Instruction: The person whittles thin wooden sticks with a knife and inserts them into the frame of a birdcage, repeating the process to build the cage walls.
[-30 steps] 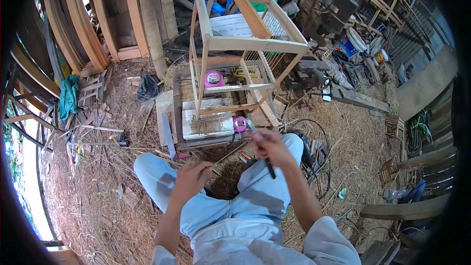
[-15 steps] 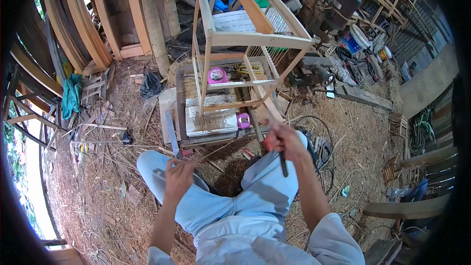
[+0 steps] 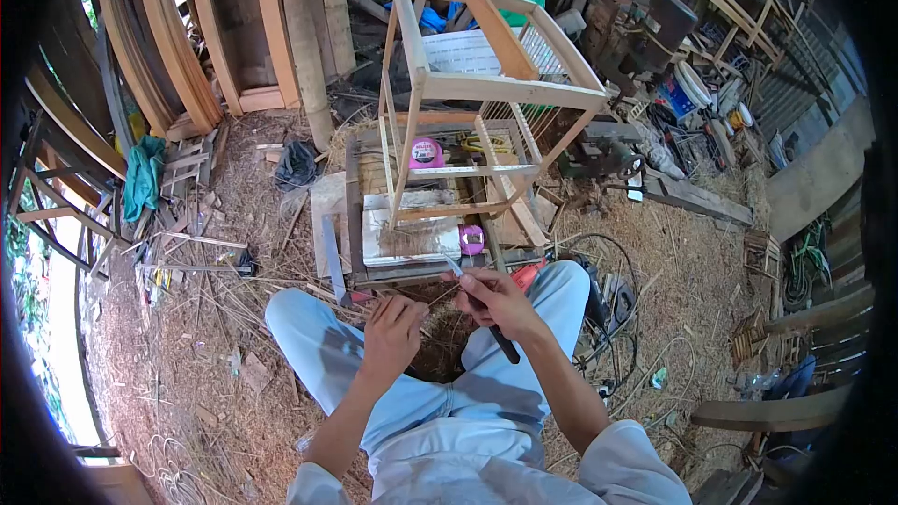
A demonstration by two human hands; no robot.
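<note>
My right hand (image 3: 496, 302) is closed around the dark handle of a knife (image 3: 505, 346), whose pale blade points up and left. Close by on the left, my left hand (image 3: 393, 327) has its fingers pinched together; a thin light strip may be between them, too small to make out. Both hands are over my lap, a short gap apart. Beyond them a wooden frame (image 3: 514, 92) with thin slats stands over a low work board (image 3: 354, 196). On the board are a large pink tape measure (image 3: 427, 152), a smaller one (image 3: 471, 239) and a whitish block (image 3: 412, 241).
A handsaw (image 3: 332, 257) leans at the board's left edge. Black cables (image 3: 636, 318) loop at my right knee. Curved wooden pieces (image 3: 168, 37) stand at the back left. A black plastic bag (image 3: 296, 165) lies on the shaving-covered floor, and a timber beam (image 3: 697, 198) is to the right.
My right hand has moved left and down, turning the knife so its blade shows. My left hand has shifted right, bringing both hands closer together. The view has shifted slightly.
</note>
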